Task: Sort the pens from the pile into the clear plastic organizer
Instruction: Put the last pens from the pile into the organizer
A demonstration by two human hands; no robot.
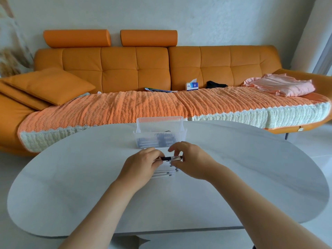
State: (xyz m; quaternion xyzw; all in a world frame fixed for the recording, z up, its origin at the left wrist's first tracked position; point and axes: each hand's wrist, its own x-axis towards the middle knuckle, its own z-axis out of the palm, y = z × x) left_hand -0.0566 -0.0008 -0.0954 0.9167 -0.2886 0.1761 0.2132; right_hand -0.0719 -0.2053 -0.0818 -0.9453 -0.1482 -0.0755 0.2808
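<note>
From the head camera, both your hands meet over the middle of the white oval table (71, 177). Your left hand (142, 164) has its fingers curled round the left end of a dark pen (170, 158), which lies level and crosswise between the hands. Your right hand (192, 160) takes the pen's other end in the crook between thumb and fingers, with the index finger arched above the barrel and the thumb below it. Under the hands sits the pile of pens (165, 172) — white barrels with dark tips, lying on the table. Just beyond stands the clear organizer (159, 133), with dark pens already in its front compartment. Behind the table runs an orange sofa (136, 69) — on its seat are a tissue box (192, 85) and a pink cloth (280, 84).
</note>
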